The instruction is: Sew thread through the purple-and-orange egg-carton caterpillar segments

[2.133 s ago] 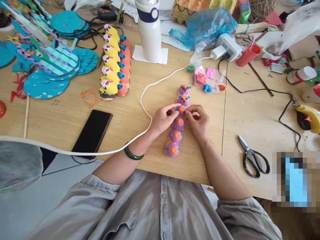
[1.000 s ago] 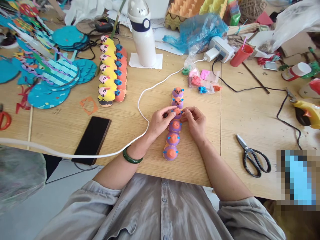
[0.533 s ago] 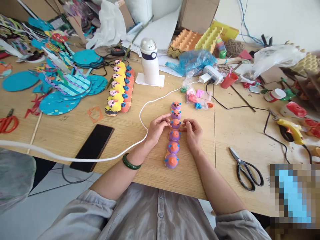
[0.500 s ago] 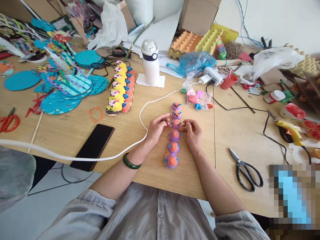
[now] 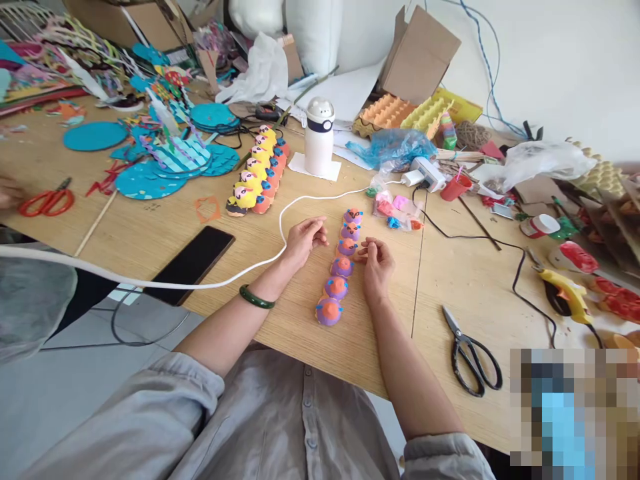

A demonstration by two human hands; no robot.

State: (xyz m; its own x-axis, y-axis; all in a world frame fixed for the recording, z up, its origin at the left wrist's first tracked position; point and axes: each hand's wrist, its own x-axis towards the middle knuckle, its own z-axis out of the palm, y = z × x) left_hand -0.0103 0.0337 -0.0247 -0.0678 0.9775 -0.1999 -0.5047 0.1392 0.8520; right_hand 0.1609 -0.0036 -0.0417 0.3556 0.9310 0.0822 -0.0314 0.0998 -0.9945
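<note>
We see one strip of six purple-and-orange clay heads (image 5: 342, 267) on the table (image 5: 295, 313), lying between the fingers of both hands and running back from them toward the body. Blue ears sit on the heads. The two beyond our fingertips carry dark facial marks, and the one level with them seems to have some too. The three nearer the body look unmarked, so we judge the marking about half done; the small details are hard to make out from here.

Our left hand (image 5: 303, 241) is just apart from the strip, thumb and forefinger drawn close together, the other fingers curled. Our right hand (image 5: 379, 265) rests lower, fingers bent, tips just beside the third head. Whether either pinch has hold of anything tiny, we cannot tell.

Both forearms reach forward from the body, palms turned inward. Beyond the right fingers lie clay packets (image 5: 385, 207); nearer the body and rightward of them, scissors (image 5: 461, 339). A phone (image 5: 193, 263) lies left of the left fingers.
</note>
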